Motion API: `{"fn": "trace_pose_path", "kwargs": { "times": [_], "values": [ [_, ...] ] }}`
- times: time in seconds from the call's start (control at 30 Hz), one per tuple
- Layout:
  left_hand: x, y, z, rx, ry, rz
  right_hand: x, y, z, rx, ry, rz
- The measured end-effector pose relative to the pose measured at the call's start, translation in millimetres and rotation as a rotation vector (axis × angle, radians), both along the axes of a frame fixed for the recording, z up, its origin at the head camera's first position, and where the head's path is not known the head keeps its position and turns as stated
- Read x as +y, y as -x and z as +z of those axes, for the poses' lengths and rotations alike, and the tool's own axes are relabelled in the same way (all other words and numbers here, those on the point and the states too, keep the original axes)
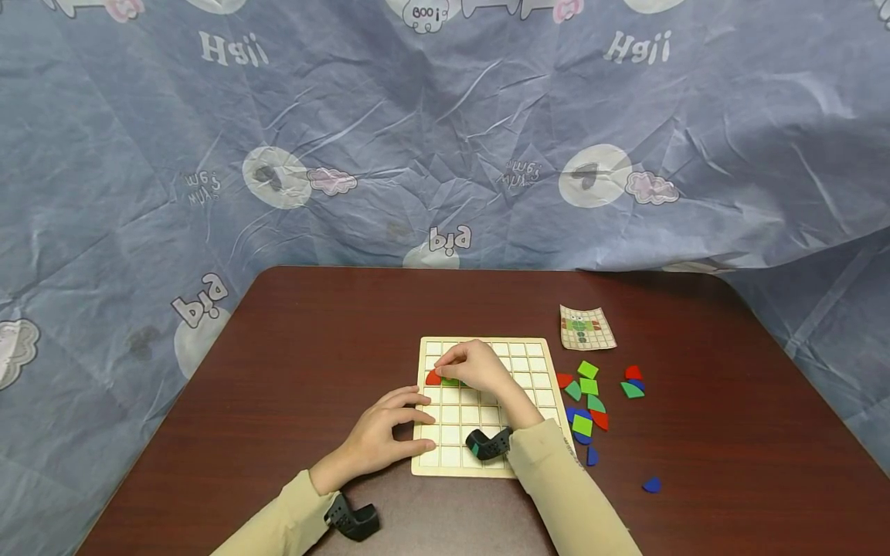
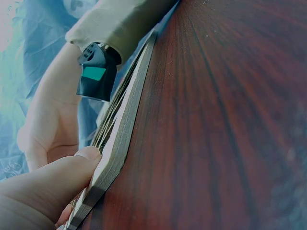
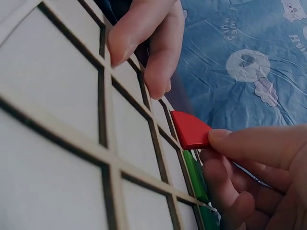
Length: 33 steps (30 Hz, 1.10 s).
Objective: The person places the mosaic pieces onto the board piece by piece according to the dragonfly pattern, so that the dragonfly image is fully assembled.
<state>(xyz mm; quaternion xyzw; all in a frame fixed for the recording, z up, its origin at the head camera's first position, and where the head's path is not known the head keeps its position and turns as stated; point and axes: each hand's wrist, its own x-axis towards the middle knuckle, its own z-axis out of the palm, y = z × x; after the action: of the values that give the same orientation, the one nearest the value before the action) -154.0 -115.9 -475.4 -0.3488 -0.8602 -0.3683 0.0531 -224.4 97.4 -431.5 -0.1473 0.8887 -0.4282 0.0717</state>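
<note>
The right hand [image 1: 480,367] pinches the red piece [image 3: 188,130] near a green piece [image 3: 195,177], at the left side of the board [image 1: 450,457]. The left hand [image 1: 378,434] has its fingers spread at the board's edge. The red piece looks light, hard and smooth; hold its sides.

Green pieces [image 3: 195,177]: mostly covered by my right grip [image 1: 476,367] in the head view.
Board [image 1: 452,457]: some squares lie behind that grip and my right sleeve [image 1: 570,494]; the right wrist view cuts off part of it.
My left grip [image 2: 50,189]: cropped by the left wrist view's edge, most fingers out of sight.
Card [image 1: 587,330]: pattern too small for me to make out fully.
Blue pieces [image 1: 582,439]: partly under a lime square [image 1: 582,425].
Surface [image 1: 334,332]: near edge cut off below the head view.
</note>
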Motion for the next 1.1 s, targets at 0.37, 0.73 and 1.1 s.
{"fn": "trace_pose_path", "kwargs": {
  "times": [0.37,0.73,1.1],
  "values": [
    [-0.3,-0.5,0.8,0.021,0.0,0.005,-4,-1.5,-0.2,0.042,-0.084,-0.018],
    [-0.5,-0.3,0.3,0.027,-0.003,0.005,-8,-1.9,-0.1,0.059,-0.133,-0.02],
    [0.1,-0.4,1.1,0.035,-0.003,-0.004,6,-4.8,17.4,0.054,-0.047,-0.027]
  ]
}}
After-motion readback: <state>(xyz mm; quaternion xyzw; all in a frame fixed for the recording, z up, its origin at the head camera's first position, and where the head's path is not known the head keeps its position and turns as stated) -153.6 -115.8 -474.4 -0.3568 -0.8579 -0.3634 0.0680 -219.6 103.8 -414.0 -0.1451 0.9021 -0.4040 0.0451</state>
